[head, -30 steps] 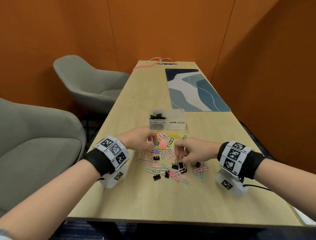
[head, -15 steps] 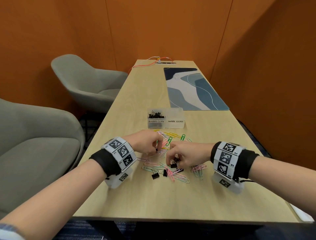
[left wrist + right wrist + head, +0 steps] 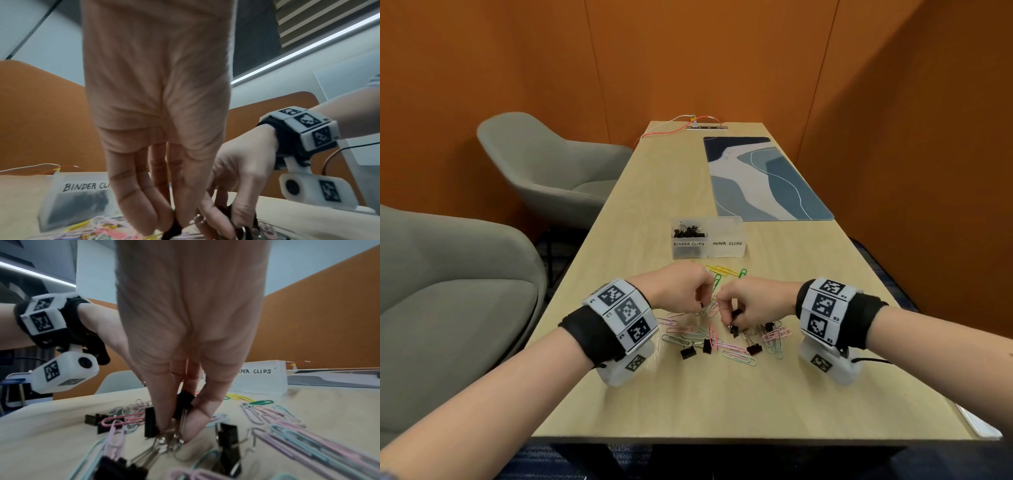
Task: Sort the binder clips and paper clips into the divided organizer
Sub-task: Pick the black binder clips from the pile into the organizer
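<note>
The long wooden tabletop [image 3: 722, 394] runs away from us, two grey armchairs [image 3: 544, 171] off its left edge and a blue patterned mat [image 3: 763, 178] lying far right. Mid-table sits the clear divided organizer [image 3: 707, 251]: the head view shows black clips piled in its left cell, labelled BINDER CLIPS, while the right cell, labelled PAPER CLIPS, looks bare. Each wrist view catches only one label.

Down over the pile now, both hands nearly knuckle to knuckle. The left hand [image 3: 681, 287] hangs fingers-down, fingers [image 3: 144, 211] drawn together on something small and black at their tips; the left wrist view blurs it, so what it is I cannot tell. The right hand [image 3: 753, 301] is clearer from its own wrist camera: thumb and forefinger pinch a black binder clip [image 3: 185, 402] by its wire handles, body upward, just off the tabletop, with a second black clip right against the fingertips. From the head view that is only a dark speck under curled fingers.

Around them, loose paper clips [image 3: 736, 353] in pink, mint and lilac lie scattered near the front, yellow and green ones nearer the organizer. More loose binder clips [image 3: 688, 352] lie among them.
</note>
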The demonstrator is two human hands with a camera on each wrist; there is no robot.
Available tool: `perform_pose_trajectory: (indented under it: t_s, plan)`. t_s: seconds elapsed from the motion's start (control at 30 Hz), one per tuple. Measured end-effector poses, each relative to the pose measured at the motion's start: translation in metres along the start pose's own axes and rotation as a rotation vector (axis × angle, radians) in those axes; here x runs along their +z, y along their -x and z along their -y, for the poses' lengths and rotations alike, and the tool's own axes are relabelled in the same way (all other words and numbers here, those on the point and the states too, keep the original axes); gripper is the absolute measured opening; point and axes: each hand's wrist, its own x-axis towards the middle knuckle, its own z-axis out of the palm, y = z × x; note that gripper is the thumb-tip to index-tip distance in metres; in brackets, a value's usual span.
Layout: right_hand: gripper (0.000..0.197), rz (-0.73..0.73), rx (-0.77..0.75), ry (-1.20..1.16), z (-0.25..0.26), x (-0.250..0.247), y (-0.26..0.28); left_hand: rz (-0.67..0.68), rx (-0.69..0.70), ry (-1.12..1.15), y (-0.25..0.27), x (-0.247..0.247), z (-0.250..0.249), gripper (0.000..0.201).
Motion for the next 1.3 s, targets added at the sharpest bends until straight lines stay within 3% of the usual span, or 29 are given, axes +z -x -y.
perform_pose_trajectory:
  t_s: [0.13,0.27,0.43,0.6,0.77,1.07,1.2,1.3]
  plan:
    - [0.013,-0.04,0.069,-0.141,-0.011,-0.006,0.004,0.046,-0.001,0.018,-0.005,0.001,-0.004,0.015]
    - [0.018,-0.169,0.151,-0.261,-0.027,-0.028,0.016,0.099,0.02,0.024,-0.012,0.002,-0.017,0.021]
    - [0.016,-0.275,0.245,-0.288,-0.048,-0.045,0.037,0.126,0.122,0.055,-0.026,0.006,-0.047,0.037]
    - [0.019,-0.309,0.294,-0.331,-0.063,-0.042,0.05,0.163,0.244,-0.11,-0.038,0.013,-0.069,0.051]
    - [0.02,-0.315,0.31,-0.362,-0.069,-0.036,0.05,0.147,0.265,-0.159,-0.047,0.019,-0.068,0.041]
    - [0.019,-0.374,0.315,-0.519,-0.065,-0.041,0.02,-0.013,0.187,0.173,-0.054,0.022,-0.036,0.024]
    - [0.021,-0.434,0.332,-0.678,-0.059,-0.058,-0.005,-0.023,0.068,0.372,-0.054,0.01,-0.01,0.021]
    - [0.024,-0.5,0.351,-0.817,-0.054,-0.074,-0.032,-0.169,-0.091,0.625,-0.059,-0.013,0.017,0.02]
